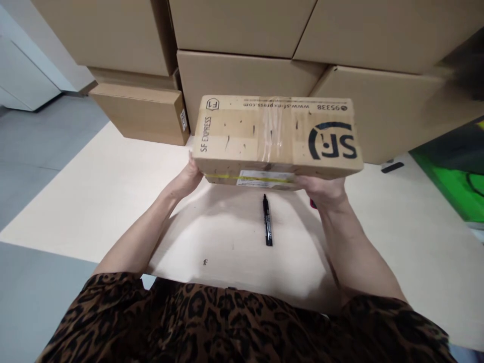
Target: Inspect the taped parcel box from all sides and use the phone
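Between my two hands a taped cardboard box [234, 136] is held up above the table. It carries printed lettering, dark marks, clear tape across its middle and a white label [249, 176] crossed by a yellow strip on the side facing me. My left hand [191, 176] grips its left end, with the fingers partly hidden behind it. My right hand [323, 189] supports the lower right side, its fingers partly under the box. On the table below the box lies a black marker pen [267, 222], touched by neither hand.
Large cardboard boxes [234, 25] are stacked along the back. A flatter box [139, 113] stands at the back left of the pale table [94, 201]. A small black object [392, 167] lies at right, near a green surface [446, 176]. Something red shows beside my right wrist.
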`<action>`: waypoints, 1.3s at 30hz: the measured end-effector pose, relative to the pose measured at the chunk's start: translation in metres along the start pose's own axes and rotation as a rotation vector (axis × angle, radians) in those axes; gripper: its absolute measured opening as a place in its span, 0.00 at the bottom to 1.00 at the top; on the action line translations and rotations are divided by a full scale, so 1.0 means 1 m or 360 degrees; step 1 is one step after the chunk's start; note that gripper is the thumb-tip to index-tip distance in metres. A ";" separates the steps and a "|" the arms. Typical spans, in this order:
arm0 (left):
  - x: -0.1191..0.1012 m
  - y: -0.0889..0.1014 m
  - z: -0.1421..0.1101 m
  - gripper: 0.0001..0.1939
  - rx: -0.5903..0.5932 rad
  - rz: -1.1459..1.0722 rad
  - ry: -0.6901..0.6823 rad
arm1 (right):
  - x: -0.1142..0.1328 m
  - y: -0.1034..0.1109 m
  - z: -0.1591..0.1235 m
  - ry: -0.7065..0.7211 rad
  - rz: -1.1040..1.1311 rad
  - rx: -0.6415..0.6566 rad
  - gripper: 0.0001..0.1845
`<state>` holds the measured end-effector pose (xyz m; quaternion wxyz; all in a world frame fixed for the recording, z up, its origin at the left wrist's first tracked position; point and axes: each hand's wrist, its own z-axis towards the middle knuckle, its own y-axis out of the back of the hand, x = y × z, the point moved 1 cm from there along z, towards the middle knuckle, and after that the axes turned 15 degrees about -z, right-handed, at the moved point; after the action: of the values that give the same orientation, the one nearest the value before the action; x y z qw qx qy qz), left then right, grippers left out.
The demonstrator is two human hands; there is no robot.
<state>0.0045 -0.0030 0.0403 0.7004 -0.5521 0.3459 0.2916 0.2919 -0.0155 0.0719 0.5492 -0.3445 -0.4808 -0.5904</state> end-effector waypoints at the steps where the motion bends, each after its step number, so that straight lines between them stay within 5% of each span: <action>1: 0.002 0.000 -0.001 0.51 0.0050 0.0031 -0.0003 | 0.000 -0.002 0.001 0.0046 0.0024 -0.0045 0.51; 4: 0.004 -0.003 -0.005 0.56 0.0164 0.0199 -0.0034 | -0.005 -0.007 0.005 0.0092 0.0127 -0.0132 0.42; 8: 0.006 -0.008 -0.006 0.48 0.0168 0.0335 -0.0191 | -0.013 -0.011 0.009 -0.0050 0.0256 -0.0121 0.37; 19: 0.005 -0.010 -0.001 0.40 0.0002 0.0069 0.0089 | -0.012 -0.019 0.005 -0.0178 0.0247 0.0004 0.50; 22: 0.010 -0.016 0.000 0.36 -0.0153 -0.0029 0.0092 | -0.021 -0.015 0.008 -0.0030 -0.0222 0.0001 0.49; 25: 0.016 -0.024 -0.004 0.39 -0.0235 -0.0070 0.0045 | -0.031 -0.014 0.009 0.0336 -0.1130 -0.0293 0.51; 28: 0.022 -0.036 -0.011 0.46 -0.0252 -0.0117 -0.0011 | -0.037 -0.035 -0.004 0.0613 -0.1762 -0.0396 0.54; 34: 0.031 -0.050 -0.023 0.48 -0.0195 -0.0120 -0.0004 | -0.028 -0.095 -0.048 0.1138 -0.1987 0.0042 0.54; 39: 0.026 -0.049 -0.019 0.43 -0.0187 -0.0082 -0.0087 | -0.024 -0.081 -0.040 0.1062 -0.2041 0.0143 0.48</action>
<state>0.0556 -0.0321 0.0443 0.6831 -0.5929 0.2945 0.3083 0.2212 -0.0513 0.0215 0.2259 0.2268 -0.4189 -0.8497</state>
